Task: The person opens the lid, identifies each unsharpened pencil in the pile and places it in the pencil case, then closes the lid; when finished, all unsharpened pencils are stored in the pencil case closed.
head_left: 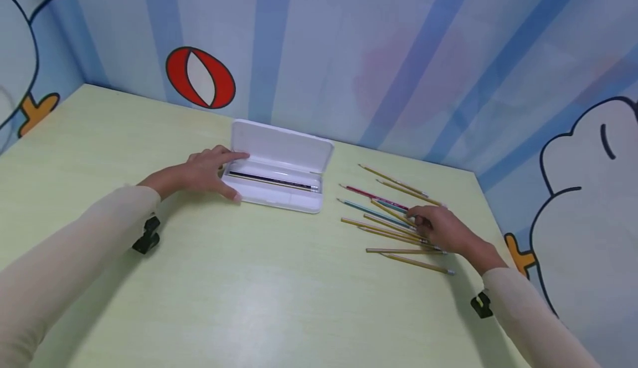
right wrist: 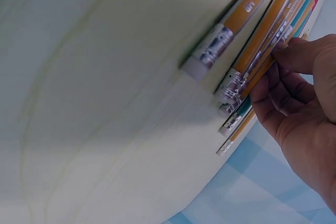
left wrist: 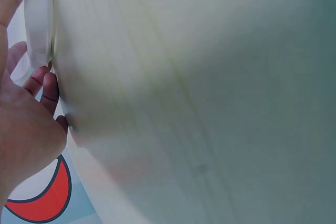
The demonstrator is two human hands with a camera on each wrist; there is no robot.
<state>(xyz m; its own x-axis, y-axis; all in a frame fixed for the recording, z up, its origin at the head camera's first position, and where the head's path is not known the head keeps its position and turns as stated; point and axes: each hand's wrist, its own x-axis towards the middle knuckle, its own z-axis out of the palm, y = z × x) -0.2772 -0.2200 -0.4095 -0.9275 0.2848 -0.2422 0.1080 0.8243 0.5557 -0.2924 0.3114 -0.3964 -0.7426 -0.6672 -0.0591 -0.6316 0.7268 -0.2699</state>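
Observation:
A white pencil case [head_left: 279, 200] lies with its lid [head_left: 284, 143] raised, and dark-striped pencils [head_left: 271, 180] rest inside. My left hand [head_left: 201, 173] holds the case's left end, thumb at the front edge and index finger reaching toward the lid. The left wrist view shows other fingers bent against the case [left wrist: 39, 22]. Over the loose pencils at the right, my right hand [head_left: 441, 228] pinches a yellow pencil [right wrist: 265, 69] between thumb and fingers. Several yellow pencils, a teal pencil [head_left: 366, 209] and a red pencil [head_left: 361, 192] lie around it. The fingertips are partly hidden in the head view.
Two yellow pencils [head_left: 394, 179] lie farther back, and another pencil [head_left: 418, 263] lies nearest the front. The pale table [head_left: 224, 279] meets a blue striped wall [head_left: 319, 52] with cartoon figures. Each wrist carries a small black mount [head_left: 147, 236].

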